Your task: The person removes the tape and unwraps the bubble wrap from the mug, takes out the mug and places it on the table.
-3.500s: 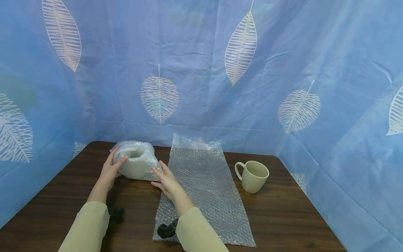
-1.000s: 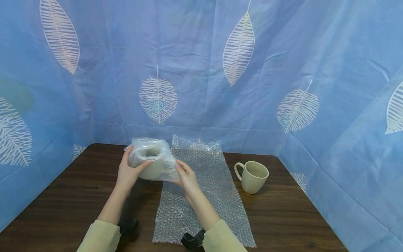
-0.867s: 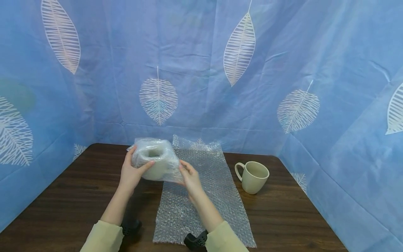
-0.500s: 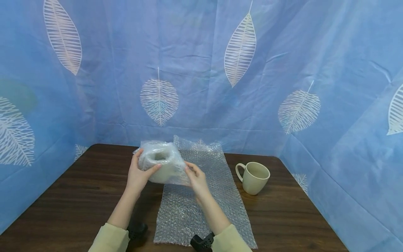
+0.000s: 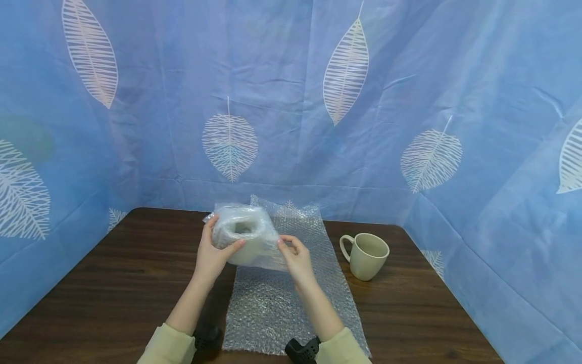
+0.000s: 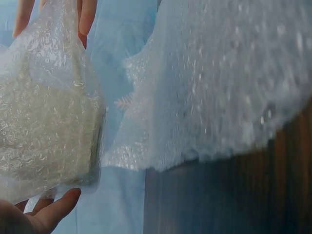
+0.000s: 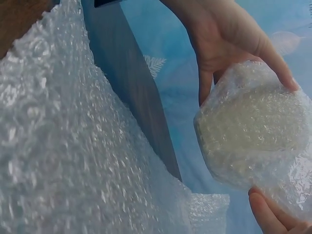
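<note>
Nearest to the viewer are two pale sleeves point(image 5: 170, 346), with a black device point(image 5: 303, 350) showing beside the right one, toward the unseen near edge of the surface point(image 5: 113, 283). Between the forearms lies, flat on the surface, a bubble wrap sheet point(image 5: 265, 311), its long side running from the near part toward the far edge. A little farther, a wrapped bundle point(image 5: 261, 250) is between the two hands, over the left long edge of this sheet, and it seems to be held up from the surface. Its longer axis goes from one hand to the other, so neither hand is clearly the nearer. The left hand point(image 5: 211, 255) has thumb and fingers spread wide around the bundle's left end, and they are clamped on it. The right hand point(image 5: 297, 259) has thumb and fingers close together, pinching the loose wrapping at the other end. An opening shows in the top of the bundle, and something pale is seen through the film. To the right of the sheet, apart from it, a mug point(image 5: 367, 260) stands upright toward the far right corner, with its handle to the left. Behind the far edge hangs a blue cloth point(image 5: 282, 136) with white leaf prints; the far end of the sheet reaches to it.
</note>
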Tool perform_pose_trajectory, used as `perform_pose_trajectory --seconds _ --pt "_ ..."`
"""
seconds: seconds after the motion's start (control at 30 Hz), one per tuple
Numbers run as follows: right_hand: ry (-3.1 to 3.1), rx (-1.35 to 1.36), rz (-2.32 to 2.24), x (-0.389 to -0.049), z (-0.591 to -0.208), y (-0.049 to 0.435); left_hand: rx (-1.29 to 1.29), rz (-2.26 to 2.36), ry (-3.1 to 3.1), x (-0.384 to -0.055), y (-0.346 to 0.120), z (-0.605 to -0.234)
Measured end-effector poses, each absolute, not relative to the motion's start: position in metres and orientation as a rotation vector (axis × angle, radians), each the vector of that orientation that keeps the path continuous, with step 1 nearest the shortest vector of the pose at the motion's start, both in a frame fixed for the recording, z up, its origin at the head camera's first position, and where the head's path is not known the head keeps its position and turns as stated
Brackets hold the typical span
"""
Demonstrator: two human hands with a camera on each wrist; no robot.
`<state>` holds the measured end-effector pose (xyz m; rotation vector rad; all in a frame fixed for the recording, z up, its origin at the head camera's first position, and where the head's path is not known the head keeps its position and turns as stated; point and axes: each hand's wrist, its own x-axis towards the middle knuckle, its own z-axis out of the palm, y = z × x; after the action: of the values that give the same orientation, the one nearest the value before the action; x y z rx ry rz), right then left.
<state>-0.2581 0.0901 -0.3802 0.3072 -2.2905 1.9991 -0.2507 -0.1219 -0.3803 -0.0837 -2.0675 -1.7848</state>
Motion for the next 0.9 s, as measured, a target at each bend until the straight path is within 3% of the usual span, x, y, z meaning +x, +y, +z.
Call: perform_pose_trajectory --seconds 0.9 --pt "-2.314 0.089 1.896 -0.251 -0.373 0.137 -0.221 -1.83 -2.08 -0.238 -0.079 -0.38"
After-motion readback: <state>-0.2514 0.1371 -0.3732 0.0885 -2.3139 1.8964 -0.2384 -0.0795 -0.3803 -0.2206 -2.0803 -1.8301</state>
